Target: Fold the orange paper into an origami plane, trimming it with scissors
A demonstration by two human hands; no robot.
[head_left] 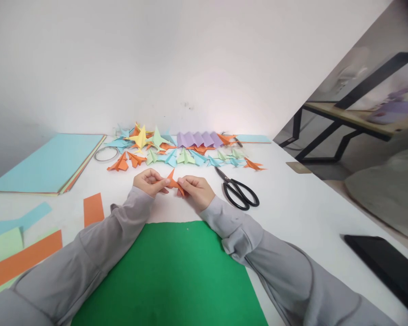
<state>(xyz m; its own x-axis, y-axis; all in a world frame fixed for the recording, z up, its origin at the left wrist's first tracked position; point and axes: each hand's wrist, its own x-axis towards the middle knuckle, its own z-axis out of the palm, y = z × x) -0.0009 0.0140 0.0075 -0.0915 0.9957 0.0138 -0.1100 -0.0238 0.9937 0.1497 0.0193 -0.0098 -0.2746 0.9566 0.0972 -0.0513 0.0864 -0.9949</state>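
An orange folded paper figure (172, 183) with a pointed tip is held up between my two hands, beyond the far edge of the green sheet (177, 271). My left hand (149, 182) pinches its left side between thumb and fingers. On the opposite side, my right hand (196, 190) grips the figure near its lower right point. Part of the paper is hidden behind my fingers. Black-handled scissors (240, 192) lie to the right of my right hand. Behind both hands, several folded paper figures (185, 157) in orange, green, blue and yellow lie in rows.
A stack of coloured paper (44, 165) lies at the back left, with a coil of wire (106, 154) beside it. Loose orange strips (93, 209) and other cut pieces are at the left. A pleated purple paper (199, 139) stands near the wall. A black tablet-like object (384, 258) is at the right.
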